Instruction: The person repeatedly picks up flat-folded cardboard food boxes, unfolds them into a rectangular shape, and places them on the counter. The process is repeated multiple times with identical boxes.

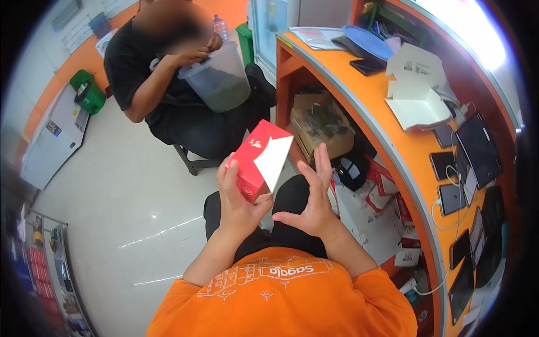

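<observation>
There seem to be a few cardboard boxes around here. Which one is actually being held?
The red box with a white flap, gripped in the left hand. The white boxes on the orange counter lie open and untouched, and the right hand is open beside the red one.

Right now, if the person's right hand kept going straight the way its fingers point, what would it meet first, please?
Probably the red and white box held in the left hand; the right hand is open beside it, fingertips near its white flap, though depth is unclear.

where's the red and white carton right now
In the head view the red and white carton sits mid-frame, held up in the left hand, with the open right hand just beside it, left of the orange counter.
</observation>
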`<state>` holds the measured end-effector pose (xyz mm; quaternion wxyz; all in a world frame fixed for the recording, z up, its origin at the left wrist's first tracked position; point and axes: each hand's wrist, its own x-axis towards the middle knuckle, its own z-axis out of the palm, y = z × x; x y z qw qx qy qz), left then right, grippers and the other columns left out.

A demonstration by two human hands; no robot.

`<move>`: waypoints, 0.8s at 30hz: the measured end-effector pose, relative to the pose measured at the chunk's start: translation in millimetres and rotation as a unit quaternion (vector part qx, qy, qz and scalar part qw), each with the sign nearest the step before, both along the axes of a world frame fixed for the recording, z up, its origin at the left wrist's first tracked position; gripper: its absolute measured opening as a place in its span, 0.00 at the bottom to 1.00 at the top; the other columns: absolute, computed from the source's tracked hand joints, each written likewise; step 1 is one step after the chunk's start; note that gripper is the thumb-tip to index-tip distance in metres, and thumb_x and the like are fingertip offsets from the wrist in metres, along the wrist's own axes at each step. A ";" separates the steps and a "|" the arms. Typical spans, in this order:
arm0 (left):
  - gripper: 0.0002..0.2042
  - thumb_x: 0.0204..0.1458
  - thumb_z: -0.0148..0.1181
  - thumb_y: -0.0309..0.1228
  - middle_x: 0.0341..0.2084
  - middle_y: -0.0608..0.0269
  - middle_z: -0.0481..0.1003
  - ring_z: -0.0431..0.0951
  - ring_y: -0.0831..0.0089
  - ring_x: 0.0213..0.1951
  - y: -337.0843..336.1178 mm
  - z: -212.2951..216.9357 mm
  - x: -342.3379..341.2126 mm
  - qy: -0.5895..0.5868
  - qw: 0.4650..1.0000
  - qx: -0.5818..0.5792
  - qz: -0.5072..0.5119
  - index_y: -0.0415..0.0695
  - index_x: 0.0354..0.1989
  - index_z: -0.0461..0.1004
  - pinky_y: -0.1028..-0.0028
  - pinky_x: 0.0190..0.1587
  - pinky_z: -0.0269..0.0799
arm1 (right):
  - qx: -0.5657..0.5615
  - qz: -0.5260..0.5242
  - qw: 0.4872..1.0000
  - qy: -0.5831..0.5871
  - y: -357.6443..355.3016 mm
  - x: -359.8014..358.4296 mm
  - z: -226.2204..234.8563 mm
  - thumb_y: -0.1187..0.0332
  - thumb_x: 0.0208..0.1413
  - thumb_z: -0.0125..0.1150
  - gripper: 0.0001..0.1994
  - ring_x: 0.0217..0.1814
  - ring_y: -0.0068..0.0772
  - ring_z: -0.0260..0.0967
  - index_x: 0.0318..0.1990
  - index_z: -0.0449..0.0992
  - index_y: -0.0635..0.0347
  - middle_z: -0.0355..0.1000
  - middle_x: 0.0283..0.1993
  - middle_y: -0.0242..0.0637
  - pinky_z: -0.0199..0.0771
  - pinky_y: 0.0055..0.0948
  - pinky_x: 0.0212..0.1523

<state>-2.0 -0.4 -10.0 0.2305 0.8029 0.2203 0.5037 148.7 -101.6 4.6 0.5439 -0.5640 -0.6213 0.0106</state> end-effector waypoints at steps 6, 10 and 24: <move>0.48 0.31 0.73 0.29 0.56 0.39 0.54 0.60 0.41 0.57 -18.2 7.4 10.6 0.034 0.996 0.046 -0.072 0.48 0.63 0.49 0.52 0.55 0.62 | 0.012 0.031 0.999 0.037 6.3 4.6 5.9 0.60 0.31 0.77 0.44 0.73 0.60 0.31 0.60 0.59 0.55 0.30 0.70 0.59 0.42 0.48 0.67; 0.48 0.35 0.72 0.34 0.57 0.37 0.52 0.59 0.41 0.57 -18.4 13.1 16.0 0.032 0.995 0.056 -0.076 0.45 0.65 0.46 0.51 0.55 0.61 | 0.019 0.041 0.998 0.047 8.4 8.9 -0.3 0.59 0.31 0.77 0.40 0.72 0.58 0.35 0.56 0.63 0.55 0.33 0.69 0.57 0.44 0.47 0.67; 0.44 0.48 0.64 0.32 0.59 0.28 0.47 0.56 0.36 0.58 -16.3 13.3 18.6 0.034 0.991 0.096 -0.091 0.39 0.67 0.39 0.51 0.56 0.60 | 0.082 -0.026 0.996 -0.005 13.4 0.3 0.1 0.39 0.37 0.69 0.44 0.70 0.58 0.41 0.58 0.62 0.57 0.36 0.68 0.54 0.49 0.48 0.65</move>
